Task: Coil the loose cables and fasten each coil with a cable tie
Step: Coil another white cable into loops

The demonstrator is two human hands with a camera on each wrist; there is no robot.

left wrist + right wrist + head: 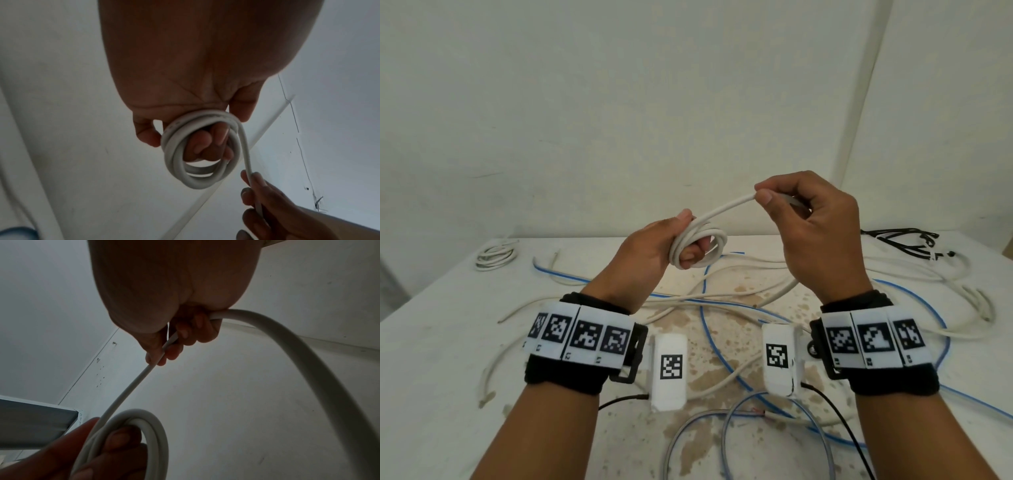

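Note:
My left hand (654, 250) grips a small coil of white cable (700, 246) above the table, fingers curled through its loops; the left wrist view shows the same coil (197, 162) hanging from the palm. From the coil a strand of the white cable (726, 207) rises to my right hand (815, 233), which pinches it between thumb and forefinger. In the right wrist view the cable (135, 382) passes through that hand (174, 340) and its free part (308, 356) arcs down to the right.
The white table (441, 342) is strewn with loose white cables (726, 301) and blue ones (705, 329). A finished white coil (494, 257) lies at the far left, black cables (907, 243) at the far right. Brown stains mark the table's middle.

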